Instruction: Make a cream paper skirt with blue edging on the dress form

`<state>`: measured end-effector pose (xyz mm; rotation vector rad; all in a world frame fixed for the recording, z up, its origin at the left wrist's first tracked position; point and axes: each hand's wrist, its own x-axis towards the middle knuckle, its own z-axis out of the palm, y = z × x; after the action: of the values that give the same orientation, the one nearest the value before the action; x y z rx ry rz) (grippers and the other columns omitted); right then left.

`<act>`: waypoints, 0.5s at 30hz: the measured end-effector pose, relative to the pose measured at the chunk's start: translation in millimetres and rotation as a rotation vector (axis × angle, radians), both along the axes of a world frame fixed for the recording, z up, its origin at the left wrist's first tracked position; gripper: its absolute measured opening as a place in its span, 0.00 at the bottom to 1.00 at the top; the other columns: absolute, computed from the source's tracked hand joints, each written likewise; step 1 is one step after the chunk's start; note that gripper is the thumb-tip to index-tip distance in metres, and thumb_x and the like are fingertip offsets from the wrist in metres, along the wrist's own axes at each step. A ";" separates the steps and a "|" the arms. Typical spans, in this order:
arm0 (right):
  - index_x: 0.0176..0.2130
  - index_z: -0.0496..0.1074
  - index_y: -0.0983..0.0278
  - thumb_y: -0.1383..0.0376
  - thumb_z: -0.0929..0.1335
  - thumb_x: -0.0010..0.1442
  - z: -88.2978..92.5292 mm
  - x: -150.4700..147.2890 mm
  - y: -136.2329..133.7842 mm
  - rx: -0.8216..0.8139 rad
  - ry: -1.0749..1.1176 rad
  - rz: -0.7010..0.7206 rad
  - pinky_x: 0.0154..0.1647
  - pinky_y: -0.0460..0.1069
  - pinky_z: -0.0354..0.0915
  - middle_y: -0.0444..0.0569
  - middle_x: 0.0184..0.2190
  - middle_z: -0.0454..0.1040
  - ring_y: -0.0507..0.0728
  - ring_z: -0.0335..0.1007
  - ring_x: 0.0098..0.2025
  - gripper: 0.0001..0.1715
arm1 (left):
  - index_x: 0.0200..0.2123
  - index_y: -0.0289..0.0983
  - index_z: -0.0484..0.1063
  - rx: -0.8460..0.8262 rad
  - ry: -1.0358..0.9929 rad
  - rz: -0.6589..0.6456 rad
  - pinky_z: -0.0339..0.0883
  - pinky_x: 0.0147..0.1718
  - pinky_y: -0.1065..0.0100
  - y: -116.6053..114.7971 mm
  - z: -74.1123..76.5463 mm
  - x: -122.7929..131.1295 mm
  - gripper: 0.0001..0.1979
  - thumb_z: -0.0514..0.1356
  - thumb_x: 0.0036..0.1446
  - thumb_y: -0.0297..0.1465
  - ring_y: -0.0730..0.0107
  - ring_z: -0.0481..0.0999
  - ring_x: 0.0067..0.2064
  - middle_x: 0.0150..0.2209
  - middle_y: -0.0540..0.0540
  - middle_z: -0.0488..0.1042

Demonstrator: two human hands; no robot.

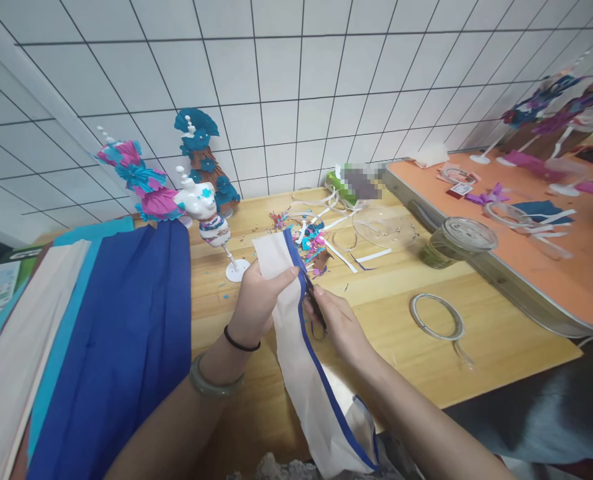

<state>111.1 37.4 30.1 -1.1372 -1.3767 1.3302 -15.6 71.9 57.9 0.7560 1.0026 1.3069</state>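
Pinching from the left, the person's left hand is closed on the upper part of a long white paper strip edged in dark blue, thumb on top and fingers underneath. The strip rises just above the wooden table in front of the person and trails down towards their lap, where its lower end curls. The right hand sits just beside it on the blue-edged side, fingers wrapped around a pair of small dark scissors whose blades meet the blue border. How far the blades are parted I cannot tell from here. A thin black band and a pale green bangle ring the left wrist.

To the left lie stacked sheets of dark blue, light blue and cream crepe paper. Behind the hands stands a small white mannequin figure on a round foot, with two dressed figures near the tiled wall: one in pink and teal ruffles, the other in teal and brown. Colourful paper scraps and white offcuts litter the table beyond the strip. Further right lie a clear tape ring and a lidded glass jar, beside an orange board.
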 end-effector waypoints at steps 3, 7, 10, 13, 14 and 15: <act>0.23 0.60 0.62 0.51 0.55 0.64 -0.5 -1.8 2.0 -0.007 0.026 -0.013 0.29 0.48 0.50 0.42 0.21 0.56 0.52 0.52 0.25 0.25 | 0.37 0.32 0.73 0.002 0.002 -0.010 0.70 0.35 0.66 -0.9 -0.2 1.0 0.18 0.69 0.39 0.27 0.66 0.76 0.34 0.36 0.44 0.79; 0.22 0.59 0.62 0.51 0.55 0.65 -1.8 -3.7 4.9 -0.001 0.037 -0.022 0.27 0.48 0.50 0.41 0.20 0.55 0.52 0.52 0.24 0.25 | 0.36 0.32 0.73 0.008 -0.017 -0.012 0.70 0.35 0.66 -1.0 -0.8 1.7 0.17 0.69 0.39 0.27 0.66 0.76 0.33 0.34 0.44 0.79; 0.22 0.59 0.62 0.51 0.55 0.64 -2.8 -4.7 6.4 0.002 0.056 -0.025 0.27 0.48 0.50 0.41 0.20 0.55 0.51 0.52 0.24 0.26 | 0.36 0.32 0.74 0.007 -0.022 -0.006 0.70 0.35 0.66 -0.8 -0.9 2.3 0.18 0.69 0.38 0.27 0.66 0.77 0.33 0.35 0.44 0.79; 0.23 0.58 0.62 0.51 0.56 0.64 -3.9 -6.0 6.8 -0.008 0.096 -0.034 0.27 0.48 0.50 0.41 0.20 0.54 0.51 0.51 0.24 0.25 | 0.36 0.32 0.74 -0.002 -0.001 0.018 0.70 0.35 0.66 -0.7 -1.4 3.1 0.18 0.69 0.38 0.27 0.65 0.77 0.34 0.36 0.44 0.79; 0.23 0.58 0.62 0.50 0.56 0.64 -4.0 -6.6 6.8 -0.014 0.109 -0.038 0.26 0.48 0.50 0.41 0.20 0.54 0.51 0.50 0.24 0.25 | 0.36 0.32 0.74 -0.006 0.006 0.025 0.70 0.35 0.66 -0.7 -1.9 3.3 0.18 0.69 0.38 0.27 0.65 0.77 0.34 0.36 0.43 0.79; 0.23 0.58 0.62 0.50 0.57 0.63 -3.9 -7.3 6.8 -0.020 0.119 -0.042 0.26 0.48 0.49 0.41 0.20 0.54 0.51 0.49 0.24 0.25 | 0.36 0.32 0.74 -0.007 0.011 0.029 0.70 0.36 0.65 -0.9 -2.5 3.4 0.17 0.69 0.39 0.27 0.65 0.77 0.34 0.36 0.43 0.79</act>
<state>103.8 44.2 26.2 -1.0766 -1.2492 1.3617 -12.2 71.1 55.4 0.7459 1.0297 1.3250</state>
